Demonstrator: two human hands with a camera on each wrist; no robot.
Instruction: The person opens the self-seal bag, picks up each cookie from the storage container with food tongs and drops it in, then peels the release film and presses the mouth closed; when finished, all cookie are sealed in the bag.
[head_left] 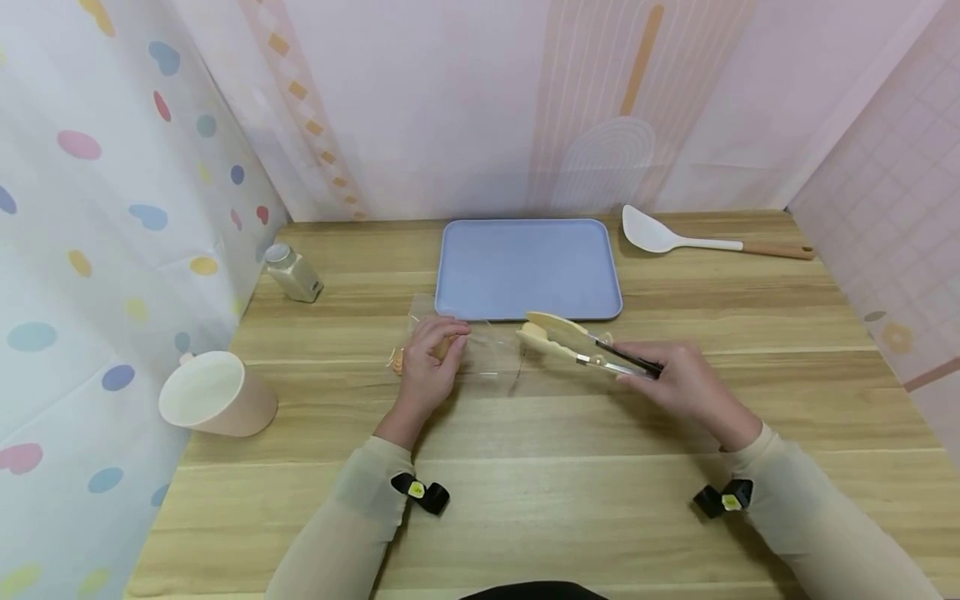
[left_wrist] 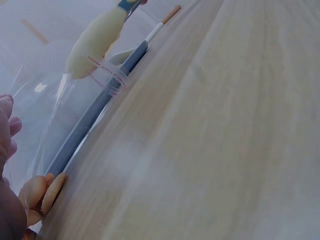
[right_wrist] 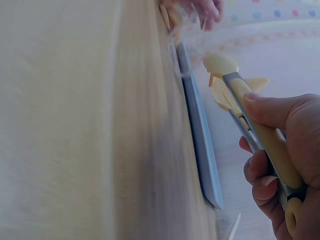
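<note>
Cream tips and slim metal arms make up the tongs [head_left: 558,323] that our right hand [head_left: 678,379] grips firmly, fingers wrapped round the handles and thumb pressed along one side. The tips stand slightly apart, close to the right edge of a clear bag [head_left: 487,358]; whether they touch that edge we cannot tell. Our left hand [head_left: 435,358] is at the bag's other end, thumb and fingers curled in on the film, with only a small gap between their ends. Low beside it we see rounded tan pieces [left_wrist: 35,192].

The bag lies on the wooden table [head_left: 562,467], just in front of a blue tray [head_left: 525,267], whose raised rim sits near the table's back edge. Off the tray's right edge rests a white spatula [head_left: 652,233], its handle pointing towards the right. A broad stretch of wood lies between our forearms, and another runs from our right hand out to the right edge. Well to our left, a pale mug [head_left: 247,408] and a jar [head_left: 300,277] stand close to the left edge.
</note>
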